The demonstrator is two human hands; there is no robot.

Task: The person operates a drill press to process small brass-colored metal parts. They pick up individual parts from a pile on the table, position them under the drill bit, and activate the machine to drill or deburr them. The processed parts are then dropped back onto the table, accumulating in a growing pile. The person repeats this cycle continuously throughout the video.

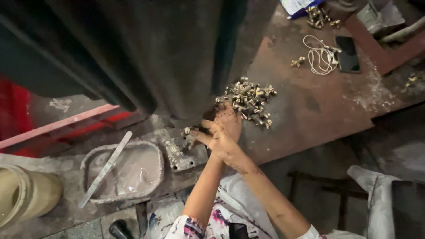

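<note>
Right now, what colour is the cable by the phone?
White; the cable shows best in the head view.

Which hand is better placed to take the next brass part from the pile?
Probably the right hand: its fingers lie at the near edge of the pile of brass parts. The left hand sits lower, at the grey fixture.

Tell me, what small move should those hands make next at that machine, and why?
Probably seat the small brass part squarely on the grey fixture. The left hand pinches it at the fixture's edge, under the dark machine, while the right hand lies against the pile of brass parts.
</note>
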